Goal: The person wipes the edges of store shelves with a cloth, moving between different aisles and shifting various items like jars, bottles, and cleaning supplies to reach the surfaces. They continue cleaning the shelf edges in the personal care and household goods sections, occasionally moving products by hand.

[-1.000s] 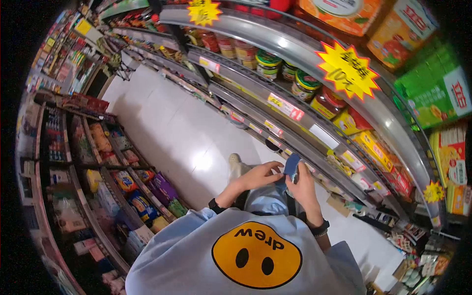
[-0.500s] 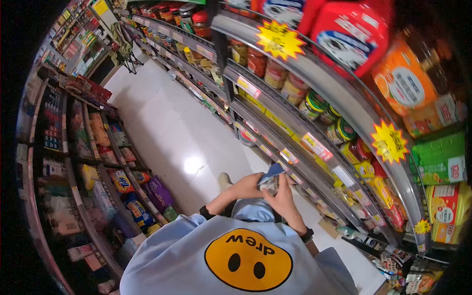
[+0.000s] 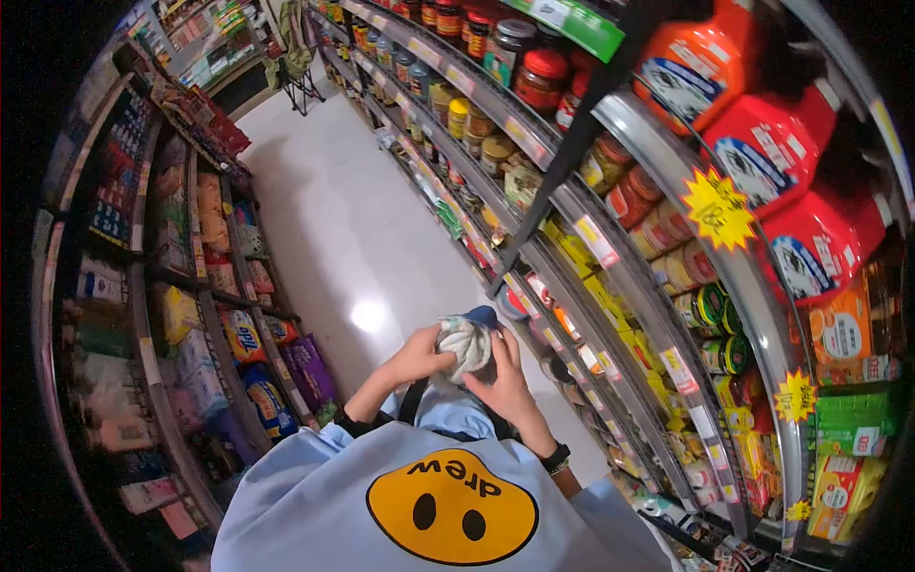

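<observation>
A bunched white and pale grey cloth (image 3: 465, 348), gathered in folds, is held in front of my chest between both hands. A dark blue rounded part (image 3: 482, 316) shows at its top right. My left hand (image 3: 422, 356) grips the left side, its thumb pressed on the folds. On the other side, my right hand (image 3: 504, 380) has its fingers bent round the blue part and its thumb low on the cloth. The sides facing away from me are hidden.
Shelves of jars (image 3: 544, 76) and large red jugs (image 3: 815, 250) run close along my right. On the left, a lower shelf unit holds detergent packs (image 3: 244, 336). A pale floor (image 3: 367, 229) stretches ahead to a folding chair (image 3: 297, 81).
My view has swung right and I have moved relative to the shelves. The hands have turned the bundle, so more of its white folds now face me.
</observation>
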The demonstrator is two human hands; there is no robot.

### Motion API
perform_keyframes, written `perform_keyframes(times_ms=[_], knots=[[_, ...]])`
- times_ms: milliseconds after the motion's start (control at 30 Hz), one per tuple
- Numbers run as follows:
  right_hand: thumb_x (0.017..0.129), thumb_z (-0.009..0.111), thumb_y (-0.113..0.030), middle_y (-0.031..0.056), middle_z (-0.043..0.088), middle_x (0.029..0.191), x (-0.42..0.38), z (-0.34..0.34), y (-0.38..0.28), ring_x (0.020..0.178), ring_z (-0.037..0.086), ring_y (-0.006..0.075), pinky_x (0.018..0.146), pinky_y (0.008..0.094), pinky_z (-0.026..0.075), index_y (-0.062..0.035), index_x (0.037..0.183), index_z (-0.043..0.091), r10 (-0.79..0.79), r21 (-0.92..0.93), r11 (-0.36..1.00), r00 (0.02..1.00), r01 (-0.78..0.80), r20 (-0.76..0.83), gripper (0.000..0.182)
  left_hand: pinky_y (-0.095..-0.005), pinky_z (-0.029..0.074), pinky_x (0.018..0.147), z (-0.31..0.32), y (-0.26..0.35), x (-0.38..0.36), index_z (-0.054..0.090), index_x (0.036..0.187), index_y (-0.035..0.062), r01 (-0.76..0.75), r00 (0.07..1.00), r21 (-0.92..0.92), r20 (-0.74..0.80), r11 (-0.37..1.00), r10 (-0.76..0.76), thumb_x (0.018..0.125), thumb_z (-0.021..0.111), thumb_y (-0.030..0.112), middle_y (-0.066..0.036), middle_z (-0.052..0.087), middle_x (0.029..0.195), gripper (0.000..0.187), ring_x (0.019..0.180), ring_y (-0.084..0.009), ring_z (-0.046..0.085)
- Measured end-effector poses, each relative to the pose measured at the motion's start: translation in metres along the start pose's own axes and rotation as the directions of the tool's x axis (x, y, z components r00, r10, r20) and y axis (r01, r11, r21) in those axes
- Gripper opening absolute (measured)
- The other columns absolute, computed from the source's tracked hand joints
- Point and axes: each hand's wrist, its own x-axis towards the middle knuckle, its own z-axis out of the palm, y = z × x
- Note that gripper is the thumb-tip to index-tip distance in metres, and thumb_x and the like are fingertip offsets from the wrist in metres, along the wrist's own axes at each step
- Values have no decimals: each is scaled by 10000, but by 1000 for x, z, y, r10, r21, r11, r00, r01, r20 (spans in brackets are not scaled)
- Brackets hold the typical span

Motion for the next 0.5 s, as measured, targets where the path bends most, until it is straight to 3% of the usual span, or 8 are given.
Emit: perform_keyframes(times_ms=[67,133,200,233,333,400,433,500], knots=[[719,712,-169,248,285,1351,12,8,-16,1267,311,382,1017,401,319,30,1312,328,-58,59,997,998,57,14,735,-303,466,781,-11,7,-6,525,1114,-19,-17,998,-99,54,995,23,713,575,106,-79,606,957,423,868,-140,566],[710,723,-164,241,329,1347,18,18,-18,1259,353,352,1014,384,329,27,1324,320,-47,75,996,999,47,2,759,-291,455,812,-17,6,-8,519,1134,-9,-27,992,-201,119,979,51,722,568,79,-63,593,1015,424,912,-126,551],[695,736,-151,225,421,1294,27,21,-21,1207,435,316,989,368,361,19,1335,317,46,308,949,997,-65,69,784,-292,448,829,-20,2,-5,508,1150,2,-6,990,-367,129,930,57,739,561,51,-19,564,1064,417,944,-110,529],[704,723,-105,205,480,1253,32,25,-21,1166,486,281,967,351,383,12,1336,327,-5,269,963,1000,-1,23,755,-292,448,829,-23,-2,-1,508,1150,2,-2,988,-373,141,928,59,739,561,51,-19,564,1064,417,944,-110,529],[724,693,-60,200,465,1273,49,24,-20,1183,469,272,968,348,380,5,1328,346,3,213,977,999,-11,39,700,-302,463,801,-34,-11,11,499,1160,6,7,987,-359,155,933,53,767,589,86,-52,582,1043,411,925,-140,553],[740,661,-20,180,464,1283,61,23,-16,1187,465,253,979,343,369,-5,1323,362,62,193,979,997,-69,43,656,-303,476,753,-46,-2,18,487,1169,9,-93,995,-30,25,995,94,780,620,133,-93,602,1008,430,891,-171,580],[742,655,-16,173,466,1283,66,25,-6,1185,466,252,984,342,365,-7,1323,363,77,211,975,996,-64,-54,650,-297,480,714,-50,-18,25,495,1157,34,-152,987,21,-48,988,153,800,613,147,-121,617,957,392,842,-187,601],[754,636,-15,164,443,1306,85,21,8,1213,429,252,1019,348,321,-2,1316,368,165,310,945,968,-100,-191,624,-292,479,706,-74,-10,30,498,1150,45,-120,990,37,-72,992,122,813,591,134,-113,623,931,361,825,-179,604]])
